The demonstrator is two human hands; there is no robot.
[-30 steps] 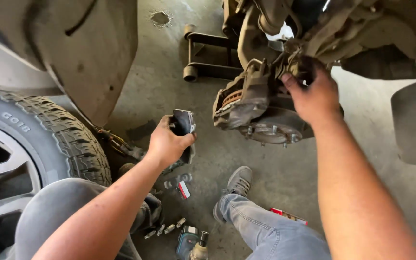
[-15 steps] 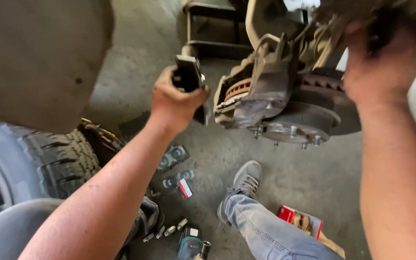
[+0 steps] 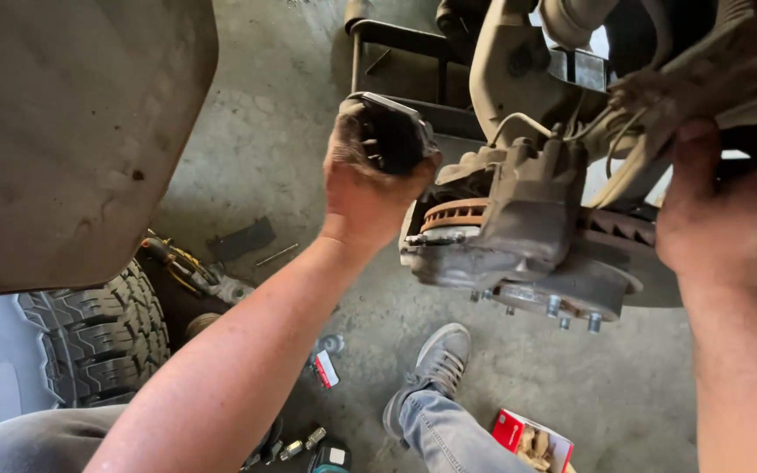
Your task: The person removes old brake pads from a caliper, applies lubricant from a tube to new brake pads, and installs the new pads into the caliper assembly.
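View from the head camera, looking down at a wheel hub with the wheel off. The left hand [image 3: 377,180] is raised beside the brake caliper [image 3: 519,215], its fingers curled tightly around a dark brake pad [image 3: 393,131], which is gripped at the caliper's left side, just above the edge of the brake rotor [image 3: 456,213]. The right hand [image 3: 729,219] reaches up behind the hub at the right edge of the view; its thumb lies against the suspension parts [image 3: 703,70], while whether the remaining fingers are closed cannot be told, since they are hidden behind the metal. Below the caliper, the hub flange [image 3: 571,293] shows several wheel studs pointing downward. On the concrete floor [image 3: 291,114] lie a second dark pad [image 3: 240,239] near the tyre [image 3: 98,346] at lower left, loose lug nuts [image 3: 301,442] near the bottom edge, and an open red carton [image 3: 532,438] at lower right. The person's grey shoe [image 3: 431,368] rests on the floor between nuts and carton.
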